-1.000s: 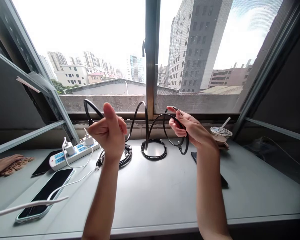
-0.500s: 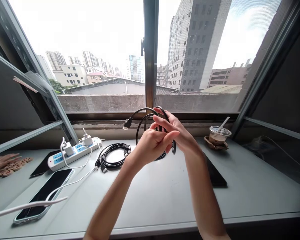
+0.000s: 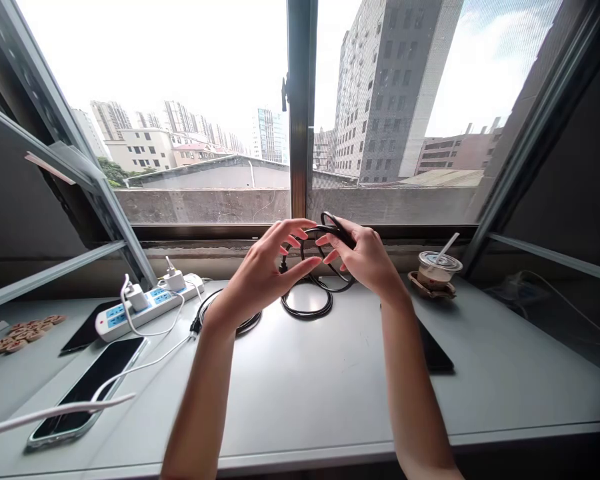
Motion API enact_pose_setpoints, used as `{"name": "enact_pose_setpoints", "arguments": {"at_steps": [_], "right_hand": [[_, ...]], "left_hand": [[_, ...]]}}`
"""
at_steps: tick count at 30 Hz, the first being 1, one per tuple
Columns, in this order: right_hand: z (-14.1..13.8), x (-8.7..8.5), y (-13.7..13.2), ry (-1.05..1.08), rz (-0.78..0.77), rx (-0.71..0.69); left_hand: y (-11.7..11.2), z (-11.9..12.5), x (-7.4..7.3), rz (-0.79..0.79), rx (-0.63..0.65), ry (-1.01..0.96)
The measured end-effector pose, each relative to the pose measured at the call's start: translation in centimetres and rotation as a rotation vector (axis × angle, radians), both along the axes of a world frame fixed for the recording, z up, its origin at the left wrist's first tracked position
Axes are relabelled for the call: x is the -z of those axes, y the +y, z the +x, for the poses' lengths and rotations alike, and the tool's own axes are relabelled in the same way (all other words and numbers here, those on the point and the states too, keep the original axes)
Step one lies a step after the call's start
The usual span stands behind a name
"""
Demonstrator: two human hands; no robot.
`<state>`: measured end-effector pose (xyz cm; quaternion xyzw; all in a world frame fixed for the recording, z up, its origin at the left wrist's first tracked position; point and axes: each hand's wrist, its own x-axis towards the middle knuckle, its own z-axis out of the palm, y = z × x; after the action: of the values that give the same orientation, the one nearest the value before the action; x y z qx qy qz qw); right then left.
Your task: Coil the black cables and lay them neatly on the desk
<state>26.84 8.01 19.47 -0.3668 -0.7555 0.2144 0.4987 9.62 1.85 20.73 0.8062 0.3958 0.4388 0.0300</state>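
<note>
My right hand (image 3: 365, 257) is closed on a coiled black cable (image 3: 325, 237), held up in front of the window. My left hand (image 3: 270, 270) is beside it with fingers spread and curved, fingertips touching the coil's left side. Below the hands a second black cable coil (image 3: 307, 305) lies on the grey sill. A third black coil (image 3: 245, 323) lies to its left, partly hidden behind my left wrist.
A white power strip (image 3: 145, 303) with chargers sits at the left, with two phones (image 3: 87, 387) and white cords near it. A lidded drink cup (image 3: 437, 267) stands at the right, and a dark phone (image 3: 433, 350) lies behind my right forearm. Small wooden pieces (image 3: 15, 330) lie far left.
My left hand swung in from the left to meet the right, gathering the long cable loops into a small coil. Its fingers have now spread open at the coil.
</note>
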Motion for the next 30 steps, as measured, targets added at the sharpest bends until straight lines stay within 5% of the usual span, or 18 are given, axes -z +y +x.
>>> {"name": "enact_pose_setpoints", "arguments": {"at_steps": [5, 13, 22, 27, 30], "right_hand": [[0.7, -0.6, -0.6, -0.169, 0.231, 0.183], [-0.4, -0.5, -2.8, -0.018, 0.436, 0.036], [-1.1, -0.4, -1.2, 0.060, 0.207, 0.096], [-1.6, 0.3, -1.5, -0.100, 0.022, 0.316], [-1.8, 0.5, -1.2, -0.053, -0.082, 0.193]], "left_hand": [[1.5, 0.3, 0.9, 0.135, -0.123, 0.045], [3.7, 1.5, 2.1, 0.269, -0.220, -0.273], [2.9, 1.4, 1.1, -0.017, 0.112, -1.139], [1.7, 2.9, 0.8, 0.024, 0.177, -1.208], [1.1, 3.6, 0.9, 0.011, 0.210, -1.206]]}}
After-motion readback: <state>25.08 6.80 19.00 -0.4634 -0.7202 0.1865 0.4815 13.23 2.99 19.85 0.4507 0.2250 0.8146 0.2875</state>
